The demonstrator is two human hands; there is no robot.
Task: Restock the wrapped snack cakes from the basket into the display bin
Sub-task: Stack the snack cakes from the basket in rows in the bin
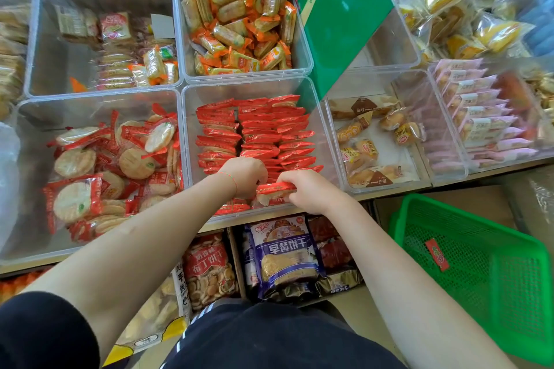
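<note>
While both hands are pinching one red-wrapped snack cake (274, 192) over the display bin (322, 117), left hand (245, 174) and right hand (308, 192) are gripping its ends, sensible for something looking light, crinkly and crushable.

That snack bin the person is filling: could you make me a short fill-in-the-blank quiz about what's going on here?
1. Both hands, left hand and right hand, hold a packet wrapped in ____.
2. The display bin holds packets lined up in neat ____.
3. The basket on the floor is coloured ____.
4. Inside the basket lies just ____ red packet.

Missing words: red; rows; green; one
</note>
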